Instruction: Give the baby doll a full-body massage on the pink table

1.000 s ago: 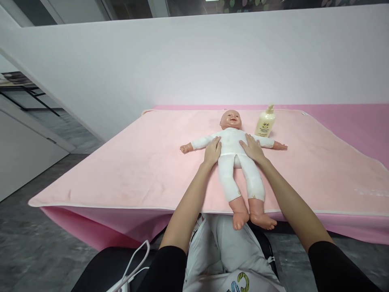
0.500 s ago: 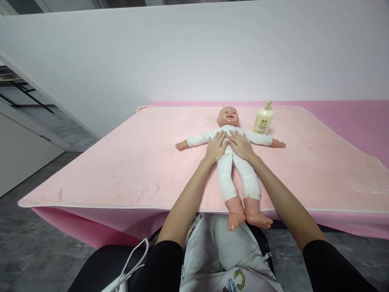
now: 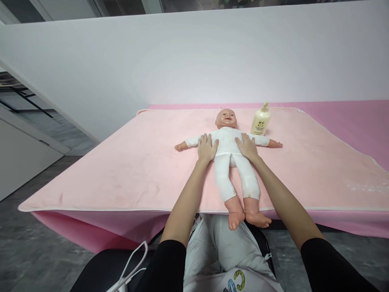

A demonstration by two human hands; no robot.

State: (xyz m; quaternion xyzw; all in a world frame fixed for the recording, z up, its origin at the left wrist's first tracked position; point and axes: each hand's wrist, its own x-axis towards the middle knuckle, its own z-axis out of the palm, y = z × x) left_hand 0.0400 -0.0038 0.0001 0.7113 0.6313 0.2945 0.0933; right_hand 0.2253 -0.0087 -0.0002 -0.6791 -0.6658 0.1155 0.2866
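Observation:
A baby doll (image 3: 228,140) in a white cloth body lies face up, arms spread, its feet past the table's front edge. My left hand (image 3: 207,149) rests with fingers apart along the left side of the doll's torso, by its armpit. On the opposite side of the torso, my right hand (image 3: 246,147) lies spread in the same way, fingertips near the doll's other arm. Neither hand grips anything. A pale yellow pump bottle (image 3: 260,121) stands just behind the doll's arm on the right.
The doll and bottle are on a light pink blanket (image 3: 121,170) over a darker pink cover (image 3: 349,121). A white wall (image 3: 194,56) rises behind the table. A white cable (image 3: 130,269) is at the lower left, by a black chair.
Both hands have moved apart, from the middle of the doll's chest out to the two sides of its torso. The view has shifted slightly.

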